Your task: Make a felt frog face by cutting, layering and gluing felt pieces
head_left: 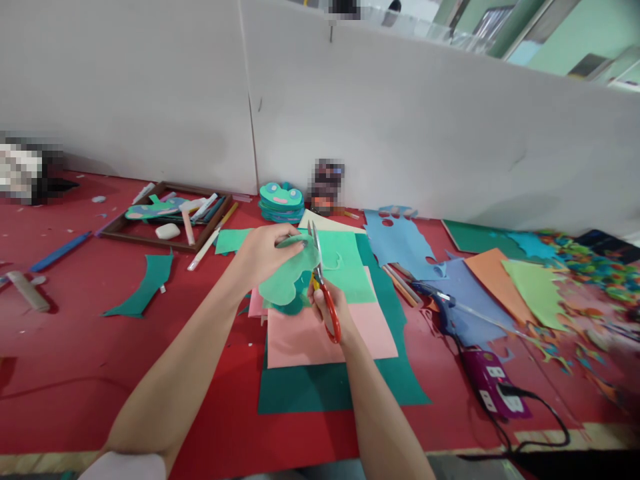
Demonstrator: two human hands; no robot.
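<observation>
My left hand [267, 253] pinches a light green felt piece [285, 280] with a rounded, wavy outline. In my right hand [327, 303] is a pair of red-handled scissors [331, 320], its fingers through the loops. The blades point away from me, slightly parted, against the right edge of the felt piece. Beneath both hands lie a mint green felt sheet [353, 280], a pink felt sheet [305, 343] and a large dark green felt sheet [300, 393]. A thin green offcut curls on the mint sheet just right of the blades.
Frog-face felt pieces [281, 197] are stacked at the back. A brown frame tray [150, 237] with pens and an eraser stands left. Blue felt with cut holes [400, 243], a glue gun [440, 300], a purple power strip [493, 383] and colourful scraps [590, 260] lie right.
</observation>
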